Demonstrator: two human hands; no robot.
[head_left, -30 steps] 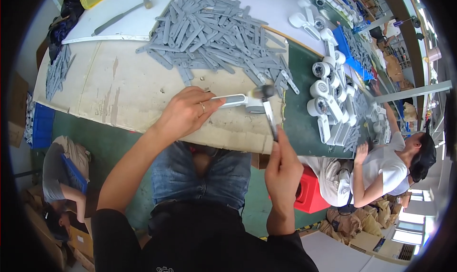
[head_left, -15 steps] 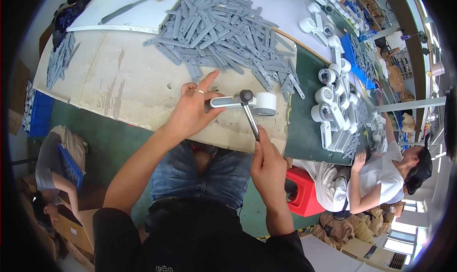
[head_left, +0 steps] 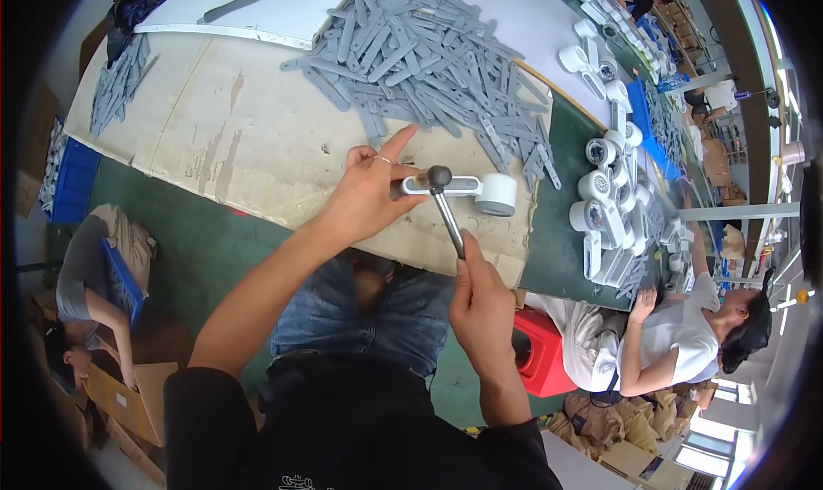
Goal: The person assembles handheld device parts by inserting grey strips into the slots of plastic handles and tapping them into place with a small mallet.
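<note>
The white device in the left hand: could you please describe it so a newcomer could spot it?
On the cardboard-topped table, nearer than the heap of grey strips, the left hand holds the white device by its handle end. Unlike the white devices clustered farther right, it is alone under the hammer.

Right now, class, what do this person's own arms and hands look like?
The left hand wears a thin, shiny ring on one finger; the right hand shows no ring. Neither wears a glove. Short black sleeves leave both forearms bare.
</note>
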